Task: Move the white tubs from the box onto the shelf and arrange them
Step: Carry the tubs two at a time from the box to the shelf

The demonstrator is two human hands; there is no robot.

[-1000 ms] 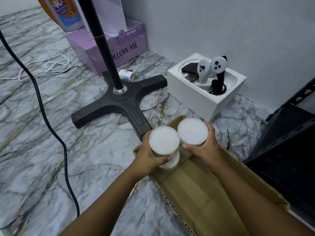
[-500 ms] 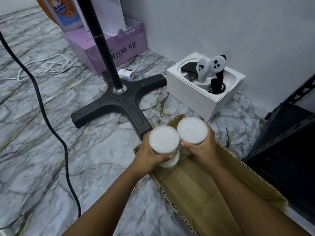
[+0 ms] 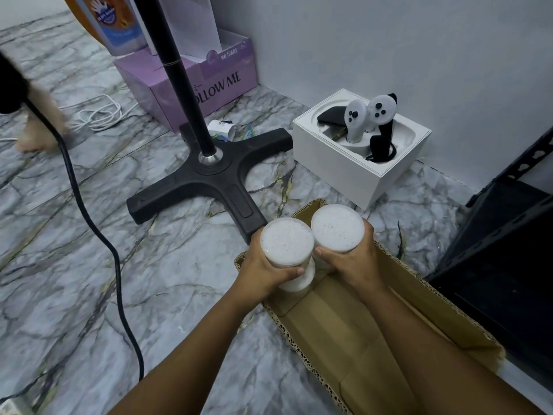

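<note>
We look down on a grey marble-patterned floor [image 3: 74, 280] with dark and gold veins, meeting a plain pale wall [image 3: 389, 40] that runs across the 12 to 2 o'clock part of the view. An open cardboard box [image 3: 359, 333] lies on the floor at 5 o'clock, its flaps spread. Above its far end our left hand [image 3: 266, 271] has its grip clamped around one white tub [image 3: 287, 245], and our right hand [image 3: 350, 262] has its grip clamped around a second white tub [image 3: 338, 229]; the two tubs are upright and touching side by side. Under the left tub we see another white tub [image 3: 299, 280], partly hidden; whether it rests in the box we cannot tell.

At 3 o'clock stands the dark shelf [image 3: 502, 265], its perforated black frame close to the box. At 12 o'clock a black cross-shaped stand base [image 3: 209, 187] sits on the floor with its pole rising out of view. A white box [image 3: 359, 154] holding two white controllers [image 3: 368, 115] sits at 1 o'clock against the wall. A purple carton [image 3: 191, 85] stands at 11 o'clock, a coiled white cord [image 3: 98, 115] lies at 10 o'clock, and a black cable [image 3: 98, 235] snakes across the floor from 9 to 7 o'clock.
</note>
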